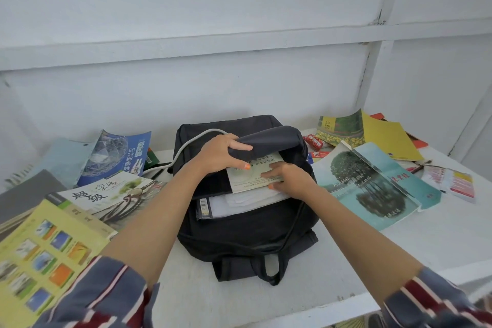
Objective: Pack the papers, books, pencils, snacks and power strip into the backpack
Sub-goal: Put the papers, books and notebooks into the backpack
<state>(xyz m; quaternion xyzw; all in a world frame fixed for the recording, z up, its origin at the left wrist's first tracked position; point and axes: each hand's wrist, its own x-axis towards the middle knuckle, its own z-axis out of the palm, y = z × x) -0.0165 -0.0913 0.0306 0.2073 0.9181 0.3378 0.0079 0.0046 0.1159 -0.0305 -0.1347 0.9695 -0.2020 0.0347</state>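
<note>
Striped sleeves frame the bottom of my feed, both bare forearms reaching up-frame to the dark backpack, which lies at centre on the white table. A yellow-green book fills the lower left corner. In the bag's open mouth sits a stack of white papers, topped by a pale green booklet half under the flap. The right hand lies on that booklet, fingers across the cover and thumb at its near edge. It looks like a pinch, though the grip is partly hidden from me. The left hand curls round the flap and holds it raised. A white cable runs from behind the left hand down the backpack's left side. A teal book lies at right, a blue book at upper left, and a red snack packet sits just beyond the flap's right end.
</note>
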